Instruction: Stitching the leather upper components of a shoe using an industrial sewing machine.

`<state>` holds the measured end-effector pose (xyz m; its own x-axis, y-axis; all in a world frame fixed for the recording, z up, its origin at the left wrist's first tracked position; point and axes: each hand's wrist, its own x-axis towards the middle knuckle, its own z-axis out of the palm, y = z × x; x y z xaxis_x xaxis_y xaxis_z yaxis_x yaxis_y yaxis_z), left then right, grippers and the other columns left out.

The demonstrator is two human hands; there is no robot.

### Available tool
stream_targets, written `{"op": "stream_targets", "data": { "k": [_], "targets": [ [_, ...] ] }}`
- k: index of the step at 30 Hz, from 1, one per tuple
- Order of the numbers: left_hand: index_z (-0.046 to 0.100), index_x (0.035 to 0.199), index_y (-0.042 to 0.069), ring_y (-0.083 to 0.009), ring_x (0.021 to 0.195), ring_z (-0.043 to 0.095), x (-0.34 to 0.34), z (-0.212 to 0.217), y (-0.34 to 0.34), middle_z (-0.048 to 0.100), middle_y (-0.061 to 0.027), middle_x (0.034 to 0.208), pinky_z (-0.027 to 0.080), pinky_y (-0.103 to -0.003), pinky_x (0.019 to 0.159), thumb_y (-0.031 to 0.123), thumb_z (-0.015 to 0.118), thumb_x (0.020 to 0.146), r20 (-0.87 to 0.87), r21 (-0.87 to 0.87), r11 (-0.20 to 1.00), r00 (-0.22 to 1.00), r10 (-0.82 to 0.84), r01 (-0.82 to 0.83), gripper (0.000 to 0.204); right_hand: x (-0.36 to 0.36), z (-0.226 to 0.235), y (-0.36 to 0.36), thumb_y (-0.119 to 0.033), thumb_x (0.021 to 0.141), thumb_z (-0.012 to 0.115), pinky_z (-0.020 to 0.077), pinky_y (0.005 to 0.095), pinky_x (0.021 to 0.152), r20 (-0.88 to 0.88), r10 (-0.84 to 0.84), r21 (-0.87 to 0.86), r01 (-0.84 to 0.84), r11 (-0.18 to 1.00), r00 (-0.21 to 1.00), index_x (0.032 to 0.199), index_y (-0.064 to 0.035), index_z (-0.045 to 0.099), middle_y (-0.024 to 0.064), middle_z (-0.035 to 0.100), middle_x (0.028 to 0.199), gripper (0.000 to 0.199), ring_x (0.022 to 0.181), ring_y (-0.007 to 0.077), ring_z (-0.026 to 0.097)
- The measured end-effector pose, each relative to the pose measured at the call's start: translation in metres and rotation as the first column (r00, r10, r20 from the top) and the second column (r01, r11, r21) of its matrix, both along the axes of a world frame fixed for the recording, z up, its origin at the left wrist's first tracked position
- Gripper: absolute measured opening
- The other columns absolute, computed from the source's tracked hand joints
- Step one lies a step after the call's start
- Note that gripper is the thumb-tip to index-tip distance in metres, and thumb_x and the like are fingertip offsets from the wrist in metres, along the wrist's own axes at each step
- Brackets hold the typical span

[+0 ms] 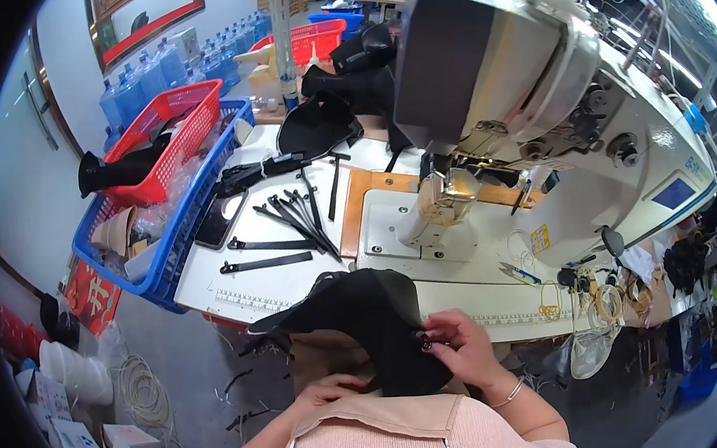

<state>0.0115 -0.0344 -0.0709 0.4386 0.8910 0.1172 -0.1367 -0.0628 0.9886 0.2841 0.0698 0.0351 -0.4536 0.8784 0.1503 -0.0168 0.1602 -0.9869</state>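
A soft black boot upper (374, 308) lies across my lap and against the table's front edge, bent into a curve. On its right side my right hand (463, 347) pinches the edge, where a small dark shiny buckle-like piece (424, 342) shows by the fingertips. My left hand (330, 390) grips the lower edge near my waist, its fingertips partly hidden by the material. Several black straps with small buckles (294, 221) are spread on the white table (201, 280) beyond the upper. To the right of them rises a post-bed sewing machine (515, 65).
Left of the table, a red basket (187, 111) sits on a blue crate (166, 266) of materials. A phone (222, 219) lies near the straps, more black uppers (320, 125) behind them. Thread snips (521, 274) rest right of the machine post (434, 209). Blue water bottles (162, 70) stand farther back.
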Motion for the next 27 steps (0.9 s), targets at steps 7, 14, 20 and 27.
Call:
{"op": "stream_targets", "data": {
  "k": [7,14,20,27],
  "targets": [
    [0.06,0.092,0.0,-0.0201,0.08,0.06,0.027,0.065,0.041,0.06,-0.0118,0.085,0.049,-0.029,0.074,-0.011,0.052,0.082,0.325,-0.085,0.933,0.876,0.357,-0.349,0.017,-0.01,0.03,0.026,0.004,0.074,0.071,0.0484,0.0227,0.065,0.249,0.067,0.217,-0.123,0.968,0.966,0.091,-0.0022,0.068,0.0074,0.065,0.086,0.018,0.076,0.0125,0.063],
    [0.066,0.094,0.001,-0.0229,0.071,0.053,0.027,0.157,0.084,0.061,-0.0063,0.073,0.041,-0.032,0.068,0.003,0.064,0.081,-0.325,0.646,0.743,0.815,0.479,-0.179,0.013,-0.015,0.067,0.044,0.005,0.08,0.066,0.0482,0.0194,0.066,-0.096,0.189,0.098,-0.179,0.979,0.977,0.092,0.0013,0.067,0.0044,0.065,0.087,0.013,0.074,0.0069,0.059],
    [0.069,0.086,0.004,-0.018,0.073,0.049,0.029,0.163,0.094,0.06,-0.0049,0.072,0.037,-0.029,0.067,0.009,0.065,0.081,-0.34,0.353,0.911,0.877,0.339,-0.215,0.008,-0.022,0.07,0.047,0.001,0.081,0.067,0.0464,0.0179,0.063,0.05,0.264,-0.189,-0.251,0.949,0.963,0.094,0.0003,0.066,0.0005,0.065,0.079,0.014,0.07,0.0033,0.057],
    [0.069,0.079,0.002,-0.0127,0.075,0.046,0.025,0.152,0.099,0.058,-0.0011,0.07,0.036,-0.026,0.07,0.01,0.064,0.081,-0.113,0.152,0.976,0.978,0.176,-0.158,0.009,-0.027,0.072,0.048,0.002,0.081,0.065,0.0498,0.0202,0.071,0.07,0.324,-0.228,-0.301,0.926,0.944,0.1,0.0012,0.064,0.0039,0.066,0.088,0.019,0.078,0.0061,0.06]
  ]
}}
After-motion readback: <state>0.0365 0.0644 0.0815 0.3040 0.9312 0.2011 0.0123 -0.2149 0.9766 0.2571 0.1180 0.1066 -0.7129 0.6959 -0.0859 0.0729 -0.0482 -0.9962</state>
